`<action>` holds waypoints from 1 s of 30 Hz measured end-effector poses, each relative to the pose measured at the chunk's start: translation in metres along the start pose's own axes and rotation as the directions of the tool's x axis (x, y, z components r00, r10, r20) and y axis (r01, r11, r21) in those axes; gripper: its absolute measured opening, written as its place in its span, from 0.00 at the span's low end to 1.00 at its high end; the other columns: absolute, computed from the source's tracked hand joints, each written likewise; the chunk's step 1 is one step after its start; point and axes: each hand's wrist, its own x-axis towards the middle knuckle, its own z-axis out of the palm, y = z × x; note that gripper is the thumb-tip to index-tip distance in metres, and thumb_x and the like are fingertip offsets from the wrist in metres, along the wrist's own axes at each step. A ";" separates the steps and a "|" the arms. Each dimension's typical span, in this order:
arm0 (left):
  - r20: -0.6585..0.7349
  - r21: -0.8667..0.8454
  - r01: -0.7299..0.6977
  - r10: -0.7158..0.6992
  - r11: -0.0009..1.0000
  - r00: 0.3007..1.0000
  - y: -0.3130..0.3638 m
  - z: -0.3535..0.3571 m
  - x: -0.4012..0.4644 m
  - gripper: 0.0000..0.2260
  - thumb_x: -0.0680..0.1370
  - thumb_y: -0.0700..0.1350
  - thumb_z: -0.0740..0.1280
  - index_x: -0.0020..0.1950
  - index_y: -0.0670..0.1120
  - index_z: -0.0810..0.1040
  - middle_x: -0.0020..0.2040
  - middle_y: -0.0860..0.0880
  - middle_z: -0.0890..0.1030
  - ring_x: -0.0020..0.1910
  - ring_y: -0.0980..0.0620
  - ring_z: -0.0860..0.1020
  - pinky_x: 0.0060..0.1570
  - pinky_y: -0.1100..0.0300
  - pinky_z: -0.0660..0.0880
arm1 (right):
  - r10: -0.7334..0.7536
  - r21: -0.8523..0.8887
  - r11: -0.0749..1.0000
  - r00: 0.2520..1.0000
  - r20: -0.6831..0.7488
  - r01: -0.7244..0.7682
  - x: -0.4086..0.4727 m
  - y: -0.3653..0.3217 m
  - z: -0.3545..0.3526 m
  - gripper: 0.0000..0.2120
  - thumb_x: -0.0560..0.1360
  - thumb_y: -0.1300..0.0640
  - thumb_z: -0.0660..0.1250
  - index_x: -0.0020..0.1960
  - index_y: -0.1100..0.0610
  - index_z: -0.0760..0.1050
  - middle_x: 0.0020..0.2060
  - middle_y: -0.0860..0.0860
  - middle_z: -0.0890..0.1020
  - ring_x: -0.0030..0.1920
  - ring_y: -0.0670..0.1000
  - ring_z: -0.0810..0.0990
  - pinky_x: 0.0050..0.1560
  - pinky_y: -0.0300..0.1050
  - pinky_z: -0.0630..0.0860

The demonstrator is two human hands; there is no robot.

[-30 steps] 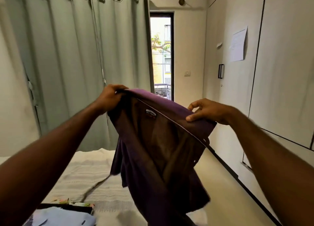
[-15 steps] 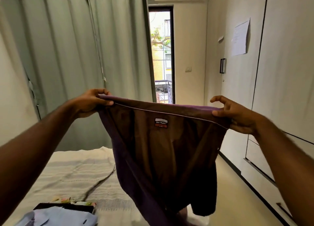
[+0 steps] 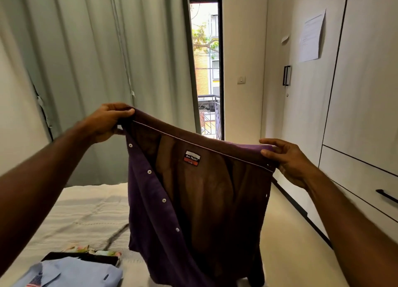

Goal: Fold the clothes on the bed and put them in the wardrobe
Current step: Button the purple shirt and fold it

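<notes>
1. Since half a second before, we had tilted the purple shirt [image 3: 193,200]: left end of the collar up, right end down, and the button placket swung into view.
2. Nearest us, a folded light blue shirt [image 3: 71,272] lay on the bed [image 3: 81,209], atop a dark item and a floral piece.
3. Our left hand [image 3: 105,120] pinched the collar's left end, fingers curled over it.
4. Our right hand [image 3: 290,161] pinched the right end between thumb and fingers.
5. Shirt hung in the air above the bed edge, inside label facing us.
6. Wardrobe [image 3: 361,92] stood at right, doors closed, a paper sheet [image 3: 312,39] on it.
7. Farthest: pale green curtains [image 3: 86,60] and a balcony door [image 3: 206,71].
</notes>
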 end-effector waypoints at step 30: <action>-0.246 0.561 0.140 0.003 0.816 0.969 -0.036 -0.061 -0.003 0.10 0.83 0.41 0.64 0.50 0.39 0.84 0.49 0.37 0.84 0.48 0.44 0.80 0.45 0.56 0.75 | -0.116 -0.641 0.768 0.979 -0.170 -0.020 0.092 -0.061 0.079 0.22 0.79 0.44 0.68 0.44 0.65 0.83 0.37 0.60 0.83 0.40 0.59 0.82 0.42 0.49 0.75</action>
